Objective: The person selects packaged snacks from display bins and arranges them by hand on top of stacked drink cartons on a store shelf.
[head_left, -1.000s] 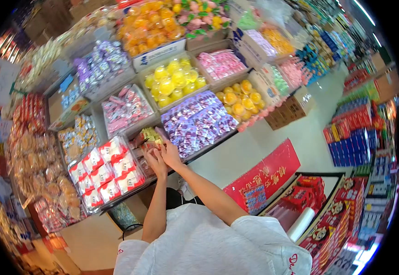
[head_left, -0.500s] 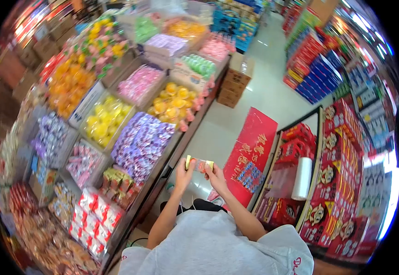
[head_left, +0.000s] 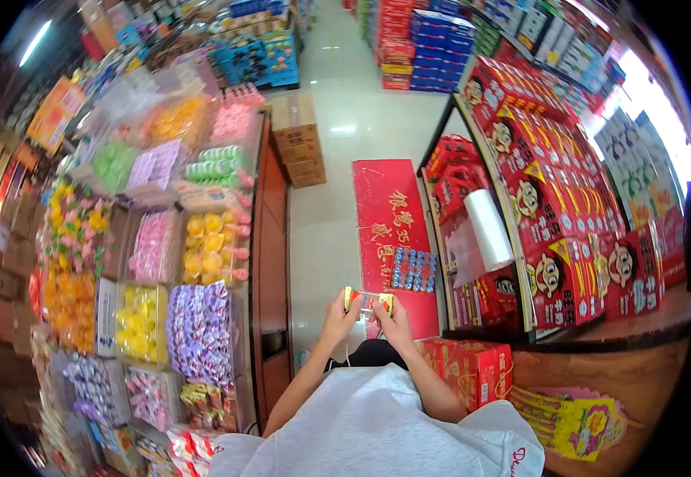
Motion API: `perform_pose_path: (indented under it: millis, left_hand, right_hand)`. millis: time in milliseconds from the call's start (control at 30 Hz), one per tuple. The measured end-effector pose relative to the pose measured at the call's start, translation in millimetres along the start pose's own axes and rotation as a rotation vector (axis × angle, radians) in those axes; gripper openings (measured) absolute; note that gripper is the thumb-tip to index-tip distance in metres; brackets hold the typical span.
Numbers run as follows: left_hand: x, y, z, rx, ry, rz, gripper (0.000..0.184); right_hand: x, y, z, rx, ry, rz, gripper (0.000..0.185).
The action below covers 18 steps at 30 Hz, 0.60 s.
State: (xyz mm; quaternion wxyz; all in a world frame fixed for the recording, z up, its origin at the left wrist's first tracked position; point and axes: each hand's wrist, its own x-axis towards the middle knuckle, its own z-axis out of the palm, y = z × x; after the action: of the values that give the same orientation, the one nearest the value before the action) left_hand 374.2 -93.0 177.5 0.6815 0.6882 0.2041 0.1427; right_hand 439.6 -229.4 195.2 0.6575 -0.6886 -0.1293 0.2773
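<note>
Between my two hands is a small wrapped packet (head_left: pixel 367 301) with yellow ends and a clear, red-printed middle. My left hand (head_left: pixel 339 319) pinches its left end, thumb up. The other end is gripped by my right hand (head_left: pixel 394 320). I hold the packet in front of my body, above the aisle floor. What lies inside the packet is too small to tell. Beyond it on the floor, a red mat (head_left: pixel 385 191) with gold lettering bears a pack of several blue-topped cans (head_left: pixel 414 269).
Left of me, a long display (head_left: pixel 270 207) carries bins of wrapped sweets, among them purple packets (head_left: pixel 200 330) and yellow ones (head_left: pixel 140 322). Brown cartons (head_left: pixel 298 139) stand at its far end. To my right are a plastic roll (head_left: pixel 488 230), red milk boxes (head_left: pixel 556 274) and a red carton (head_left: pixel 484 372).
My view has turned to the right, so the sweets display has shifted left and a red carton and wooden surface have come into sight. Both hands still hold the packet.
</note>
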Motion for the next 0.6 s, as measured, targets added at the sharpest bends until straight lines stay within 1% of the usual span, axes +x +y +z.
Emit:
perform_pose_path:
  millis: [67, 133, 200, 333, 467, 533, 600]
  left_hand:
    - [7, 1, 13, 0.024, -0.055, 0.002, 0.025]
    - [10, -7, 26, -0.102, -0.082, -0.027, 0.028]
    - [11, -5, 33, -0.092, -0.127, -0.041, 0.03]
    - [12, -6, 41, -0.079, -0.159, -0.09, 0.036]
    - [12, 8, 45, -0.057, -0.217, -0.08, 0.037]
    - [13, 13, 47, -0.027, -0.175, -0.075, 0.037]
    - [15, 3, 47, -0.036, -0.177, -0.067, 0.037]
  right_hand:
    - [-3, -1, -9, 0.015, 0.096, -0.03, 0.024]
    - [-6, 0, -18, 0.034, 0.159, -0.025, 0.023]
    - [-8, 4, -26, 0.051, 0.215, -0.018, 0.022]
    - [-16, 5, -37, 0.115, 0.225, 0.013, 0.022]
    - [-24, -7, -38, 0.153, 0.265, 0.055, 0.026]
    - [-23, 1, -38, 0.169, 0.253, 0.038, 0.028]
    - [-23, 3, -37, 0.186, 0.242, 0.023, 0.03]
